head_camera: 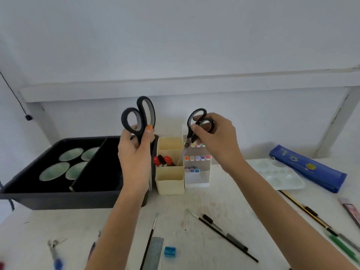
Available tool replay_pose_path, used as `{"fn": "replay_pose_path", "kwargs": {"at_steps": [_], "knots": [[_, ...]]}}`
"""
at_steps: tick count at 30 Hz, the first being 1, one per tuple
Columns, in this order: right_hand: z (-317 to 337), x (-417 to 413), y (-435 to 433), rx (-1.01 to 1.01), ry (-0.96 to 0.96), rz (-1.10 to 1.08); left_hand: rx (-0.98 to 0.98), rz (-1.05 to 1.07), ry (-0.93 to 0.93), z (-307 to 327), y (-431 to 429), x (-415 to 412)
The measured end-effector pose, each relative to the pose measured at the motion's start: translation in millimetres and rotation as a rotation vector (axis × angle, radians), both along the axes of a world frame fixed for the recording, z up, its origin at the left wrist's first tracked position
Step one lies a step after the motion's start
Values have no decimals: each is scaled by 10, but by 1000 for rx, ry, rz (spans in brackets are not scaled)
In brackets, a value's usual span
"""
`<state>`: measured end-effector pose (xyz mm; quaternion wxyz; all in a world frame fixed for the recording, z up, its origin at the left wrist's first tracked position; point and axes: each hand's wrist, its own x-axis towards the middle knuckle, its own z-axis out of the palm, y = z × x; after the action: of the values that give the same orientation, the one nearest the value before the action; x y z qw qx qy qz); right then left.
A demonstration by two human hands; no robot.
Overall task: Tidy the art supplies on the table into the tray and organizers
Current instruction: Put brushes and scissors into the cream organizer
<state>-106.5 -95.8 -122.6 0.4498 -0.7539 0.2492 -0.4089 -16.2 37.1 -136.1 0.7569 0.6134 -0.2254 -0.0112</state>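
Note:
My left hand [135, 152] holds large black scissors [139, 115] upright, handles up, blade pointing down beside the black tray [58, 197]. My right hand [216, 139] grips small black scissors [199, 123] by the handles, tips pointing down into the cream organizer [169, 182], which holds red and black markers [162, 160]. A clear marker rack [197, 176] with pastel caps stands right of it. Green dishes [71, 154] lie in the tray's left compartment.
A white palette [276, 175] and blue pencil case [307, 166] lie at right. Loose on the table: brushes [224, 233], a metal ruler [154, 252], a blue sharpener [169, 251], pencils and a green pen [341, 244], a compass [53, 250].

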Motion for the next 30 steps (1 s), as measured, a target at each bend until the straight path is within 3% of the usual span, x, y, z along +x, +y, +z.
{"fn": "replay_pose_path", "kwargs": {"at_steps": [8, 12, 17, 22, 26, 30], "knots": [[238, 606, -157, -198, 89, 23, -185, -6, -18, 314, -319, 684], [135, 867, -297, -304, 218, -61, -160, 49, -68, 112, -559, 903], [-3, 1113, -421, -446, 414, -88, -159, 51, 10, -283, -779, 1045], [-104, 1341, -355, -510, 547, -48, 5, 16, 16, -591, -903, 1121], [-99, 1478, -219, -551, 696, -76, 145, -99, 156, -694, -907, 1118], [-186, 1575, -114, -496, 768, -47, 212, -207, 170, -740, -816, 1066]]}}
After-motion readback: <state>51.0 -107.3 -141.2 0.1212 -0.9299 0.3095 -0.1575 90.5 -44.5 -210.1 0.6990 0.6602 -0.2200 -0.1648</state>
